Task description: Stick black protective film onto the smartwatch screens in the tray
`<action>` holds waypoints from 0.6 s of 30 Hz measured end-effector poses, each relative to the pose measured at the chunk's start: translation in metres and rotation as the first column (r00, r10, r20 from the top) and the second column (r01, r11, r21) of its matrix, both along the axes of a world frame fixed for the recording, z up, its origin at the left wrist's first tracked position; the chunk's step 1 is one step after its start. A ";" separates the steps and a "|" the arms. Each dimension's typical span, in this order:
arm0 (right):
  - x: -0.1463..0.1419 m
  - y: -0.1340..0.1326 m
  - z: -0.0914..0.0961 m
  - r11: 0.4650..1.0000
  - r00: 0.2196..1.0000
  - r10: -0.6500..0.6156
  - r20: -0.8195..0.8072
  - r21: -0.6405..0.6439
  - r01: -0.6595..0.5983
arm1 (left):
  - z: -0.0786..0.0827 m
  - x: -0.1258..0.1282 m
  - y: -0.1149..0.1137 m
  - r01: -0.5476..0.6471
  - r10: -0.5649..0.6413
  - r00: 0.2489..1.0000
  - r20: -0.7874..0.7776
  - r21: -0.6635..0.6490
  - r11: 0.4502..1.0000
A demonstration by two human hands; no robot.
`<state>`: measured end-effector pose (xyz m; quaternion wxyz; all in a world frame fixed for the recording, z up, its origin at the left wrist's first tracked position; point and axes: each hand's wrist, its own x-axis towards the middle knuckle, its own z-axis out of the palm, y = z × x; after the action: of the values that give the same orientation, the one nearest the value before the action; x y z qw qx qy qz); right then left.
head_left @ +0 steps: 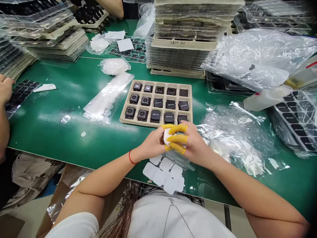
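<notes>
My left hand (157,140) is closed around a small white rounded thing (166,136), possibly a wiping cloth folded over a piece; whatever lies under it is hidden. From the other side, my right hand (192,142) presses its fingers onto the same white thing. Yellow finger cots cover fingertips on both hands. Just beyond them lies a beige compartment tray (138,124). Smartwatch bodies (142,114) fill its left compartments, and black square pieces (169,117), some with pale lettering, lie in several others. White rounded-square sheets (160,173) lie below my hands, near the table edge.
Stacked trays (183,39) rise behind the compartment tray, with more stacks (54,36) at back left. Crumpled clear plastic (237,132) and a white bottle (267,97) are at right. A plastic sleeve (106,99) lies left. Another person's hand (5,89) is at far left.
</notes>
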<state>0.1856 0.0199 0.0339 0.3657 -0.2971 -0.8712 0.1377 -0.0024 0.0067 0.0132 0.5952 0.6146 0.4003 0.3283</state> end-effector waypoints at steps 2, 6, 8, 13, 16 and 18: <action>-0.006 -0.006 -0.001 0.994 0.998 0.024 0.053 0.101 -0.030 | -0.001 0.000 -0.001 0.050 -0.046 0.997 -0.066 0.057 0.997; -0.005 -0.005 -0.008 0.983 0.987 -0.147 0.059 0.116 0.139 | -0.002 0.001 -0.002 -0.018 0.020 0.999 0.038 -0.034 0.999; -0.002 -0.006 -0.009 0.989 0.989 -0.131 0.074 0.072 0.126 | -0.003 0.002 -0.002 -0.037 0.042 0.995 0.090 -0.053 0.998; -0.004 -0.004 -0.014 0.984 0.981 -0.154 0.115 0.108 0.142 | -0.006 0.005 -0.002 0.027 -0.026 0.999 0.026 -0.026 0.999; 0.002 0.013 -0.013 0.931 0.922 -0.359 0.143 -0.010 0.364 | -0.003 0.005 -0.001 -0.087 0.101 0.990 0.094 -0.146 0.985; 0.011 0.022 -0.007 0.906 0.911 -0.371 0.183 -0.143 0.398 | 0.000 0.003 0.000 -0.166 0.195 0.967 0.165 -0.176 0.970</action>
<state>0.1968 0.0417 0.0267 0.2907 -0.5041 -0.8049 0.1166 0.0010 0.0068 0.0134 0.6444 0.4928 0.4241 0.4025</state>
